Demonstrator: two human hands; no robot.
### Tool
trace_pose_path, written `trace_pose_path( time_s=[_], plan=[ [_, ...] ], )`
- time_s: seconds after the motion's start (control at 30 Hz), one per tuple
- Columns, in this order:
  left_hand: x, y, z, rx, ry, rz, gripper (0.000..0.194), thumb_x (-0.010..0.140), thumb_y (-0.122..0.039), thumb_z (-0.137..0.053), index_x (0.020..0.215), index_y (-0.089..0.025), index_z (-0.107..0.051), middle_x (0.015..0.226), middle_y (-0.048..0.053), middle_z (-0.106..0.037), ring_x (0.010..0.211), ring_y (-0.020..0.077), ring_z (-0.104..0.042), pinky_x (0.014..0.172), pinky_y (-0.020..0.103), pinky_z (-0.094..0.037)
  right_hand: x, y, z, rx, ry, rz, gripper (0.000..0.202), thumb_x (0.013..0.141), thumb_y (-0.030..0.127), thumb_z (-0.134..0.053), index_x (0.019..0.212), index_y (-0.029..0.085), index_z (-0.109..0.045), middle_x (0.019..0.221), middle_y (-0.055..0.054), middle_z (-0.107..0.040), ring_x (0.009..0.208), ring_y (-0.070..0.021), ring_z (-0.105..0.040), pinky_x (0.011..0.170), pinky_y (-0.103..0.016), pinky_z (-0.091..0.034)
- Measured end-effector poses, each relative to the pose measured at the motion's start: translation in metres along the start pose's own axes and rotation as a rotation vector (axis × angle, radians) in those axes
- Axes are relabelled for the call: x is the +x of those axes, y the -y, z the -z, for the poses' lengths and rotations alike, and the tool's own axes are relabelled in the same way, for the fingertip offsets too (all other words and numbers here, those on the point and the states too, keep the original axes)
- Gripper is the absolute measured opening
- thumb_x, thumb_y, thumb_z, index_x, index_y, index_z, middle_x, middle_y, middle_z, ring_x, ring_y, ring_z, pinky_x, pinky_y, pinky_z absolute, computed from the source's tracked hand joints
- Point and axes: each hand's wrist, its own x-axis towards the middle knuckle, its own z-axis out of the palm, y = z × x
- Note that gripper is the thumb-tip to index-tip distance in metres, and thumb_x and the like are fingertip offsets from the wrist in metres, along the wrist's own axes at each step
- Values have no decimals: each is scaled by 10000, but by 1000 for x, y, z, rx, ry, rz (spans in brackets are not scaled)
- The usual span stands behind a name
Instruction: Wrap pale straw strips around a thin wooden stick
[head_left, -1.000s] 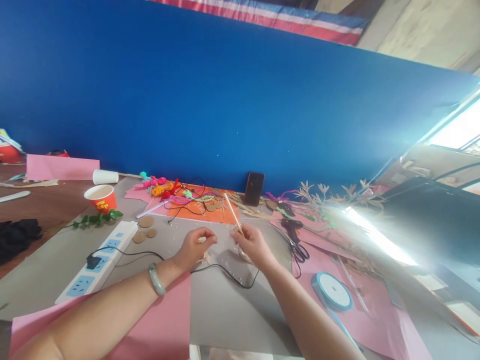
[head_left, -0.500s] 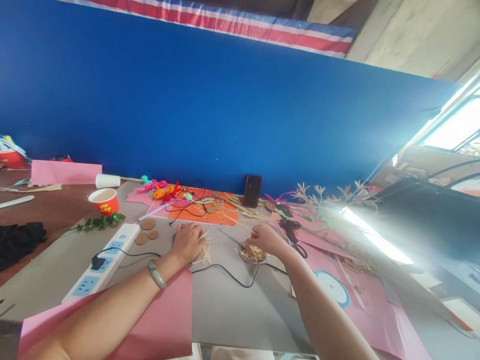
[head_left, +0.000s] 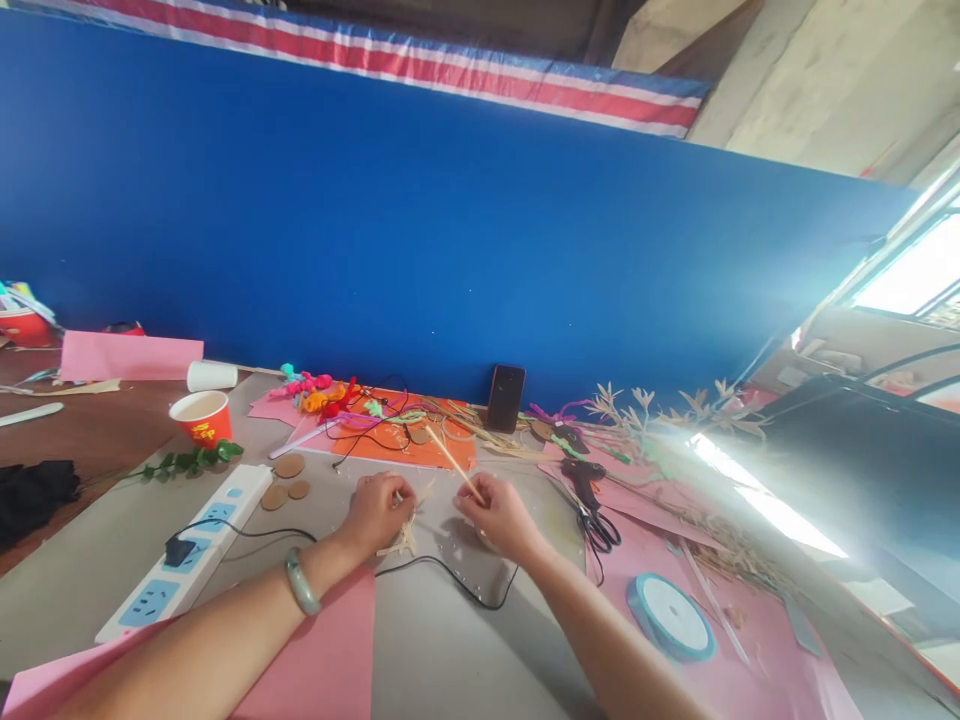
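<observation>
A: Nearest the viewer, short of the grip?
B: See, to the near left, beneath the left forearm, a pink sheet (head_left: 330, 650). To the near right, a blue-edged roll (head_left: 671, 615), flat on more pink paper. Around the left wrist, a pale green bangle (head_left: 301, 582). Just short of both hands, a black cord (head_left: 430, 557), looped across the grey tabletop (head_left: 465, 660).

A: And at the grip itself?
B: Pinches, with the right hand (head_left: 495, 512), a thin pale stick (head_left: 450, 458) near its lower end; slants it upward, away and to the left. Curls the fingertips of the left hand (head_left: 381, 510) together, just apart from the right; cannot tell whether around a strand. Under and beside the left hand, pale straw strips (head_left: 405, 540).

A: To either side?
B: Note, left of the grip, a white power strip (head_left: 204, 545) and, by its far end, three brown discs (head_left: 289, 465). Right of the grip, black-handled scissors (head_left: 602, 530), with a black glue gun (head_left: 583, 475) just beyond.

A: Farther out?
B: Find, beyond the grip, an orange sheet (head_left: 446, 452); past its right edge, an upright dark phone (head_left: 506, 398). To the far left, a red paper cup (head_left: 204, 418). Behind everything, a blue panel (head_left: 450, 200).
</observation>
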Motion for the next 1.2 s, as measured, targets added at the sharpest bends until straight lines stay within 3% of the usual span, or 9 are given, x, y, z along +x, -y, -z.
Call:
trace_pose_path(
  time_s=[0.1,0.2,0.37,0.57,0.63,0.73,0.8,0.9,1.2],
  plan=[
    [-4,-2,-6,-101,-24,-27,140,778,-217,-561,678,-173,-649,712,16,-662,716,159,-589,712,268,-378,-5,-3,-22,139,47,-57,209,728,303,-595,866,149,-625,537,53,-510,475,-104,-416,467,-219,-280],
    [-8,-5,-7,-134,-2,-52,144,787,-242,-579,678,-172,-642,707,17,-659,703,158,-588,719,271,-389,-9,-5,-30,216,79,-42,226,747,324,-599,877,144,-638,609,16,-604,539,-124,-505,513,-226,-342],
    [-9,-10,-4,-141,25,-103,137,784,-227,-608,656,-183,-631,708,7,-663,745,158,-598,791,293,-376,-13,-4,-28,133,55,-83,231,778,314,-577,919,144,-644,588,6,-638,524,-132,-502,513,-233,-339],
    [-10,-8,-8,-101,25,-110,108,765,-212,-629,660,-189,-629,702,-1,-654,726,152,-593,784,304,-369,-13,0,-26,90,63,-36,195,787,255,-528,621,169,-584,549,14,-591,524,-117,-461,526,-224,-334],
    [-12,-9,-7,-104,12,-88,43,735,-227,-666,736,-191,-642,745,5,-670,748,162,-602,785,306,-378,-13,-1,-26,115,60,-36,195,785,257,-525,620,169,-578,549,17,-583,520,-115,-453,523,-222,-334],
    [-13,-11,-4,-121,8,-80,159,696,-241,-709,838,-195,-654,795,13,-685,770,170,-611,781,303,-392,-13,-3,-25,147,51,-42,198,785,276,-527,624,168,-568,551,19,-580,507,-110,-436,513,-222,-331],
    [-13,-14,-2,-129,21,-100,71,732,-253,-682,744,-192,-648,748,12,-674,760,166,-609,776,297,-393,-14,-4,-25,169,47,-47,205,791,294,-524,632,170,-562,551,17,-579,500,-110,-430,506,-225,-331],
    [-13,-18,1,-138,30,-116,189,787,-268,-633,620,-182,-614,688,12,-655,748,160,-603,799,299,-387,-15,-6,-25,208,26,-56,214,803,328,-519,655,177,-551,553,11,-573,502,-117,-434,500,-230,-332],
    [-14,-22,5,-345,129,-93,222,821,-313,-592,702,-158,-697,680,40,-667,659,140,-572,645,241,-404,-18,-3,-20,402,-38,-70,210,823,374,-507,710,198,-488,508,45,-445,442,-101,-351,433,-228,-272]
  ],
)
